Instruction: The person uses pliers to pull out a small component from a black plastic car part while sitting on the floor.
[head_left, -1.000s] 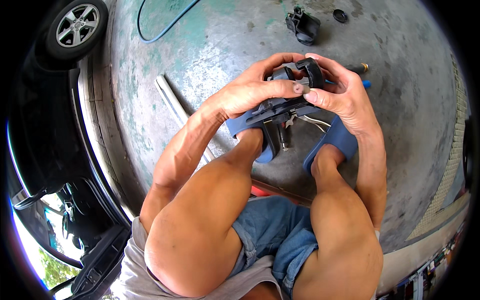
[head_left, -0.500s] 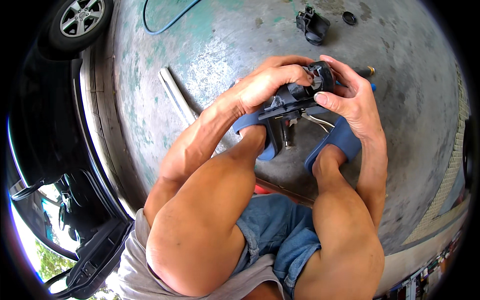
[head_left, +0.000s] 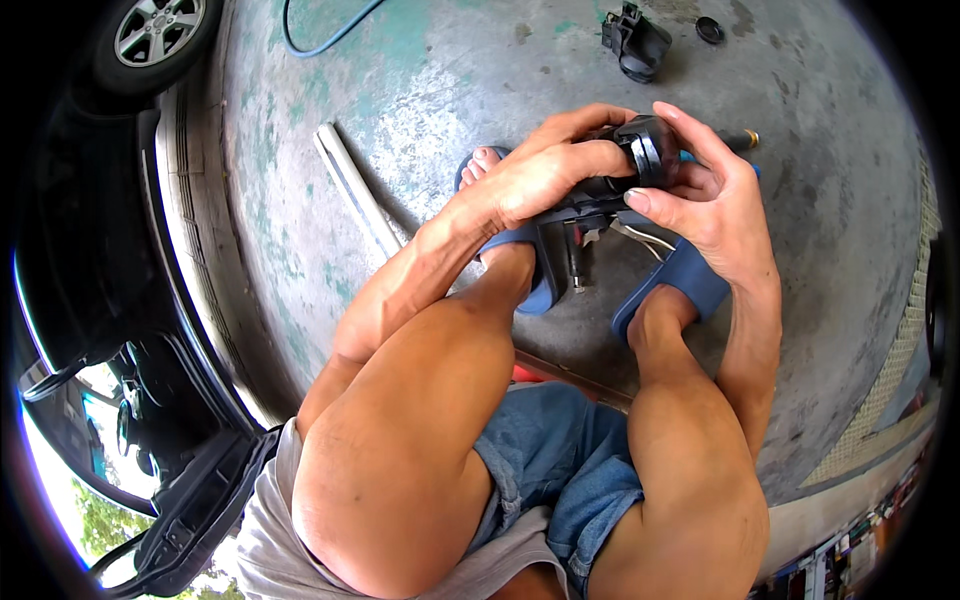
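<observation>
Above the floor between my feet I hold a black plastic housing (head_left: 652, 150) with a rounded end and a flat flange on its lower side. My left hand (head_left: 545, 175) is wrapped over its left part, with the thumb lying along the top. My right hand (head_left: 715, 195) curves round the right end, thumb at the near edge and a fingertip at the far edge. Both hands partly cover the housing. On the floor below it lie a small tool with a metal tip (head_left: 575, 265) and some pale wires (head_left: 645, 238), partly hidden.
A second black plastic part (head_left: 637, 45) and a round black cap (head_left: 709, 30) lie farther off. A pale metal bar (head_left: 355, 190) rests left of my left foot. Behind my right hand is a black-handled tool (head_left: 742, 139). A blue hose (head_left: 335, 48) and a car wheel (head_left: 158, 38) are at far left.
The housing has turned slightly, so its rounded end shows a different side. My left thumb has moved from the opening to lie over the housing. My right hand keeps its grip.
</observation>
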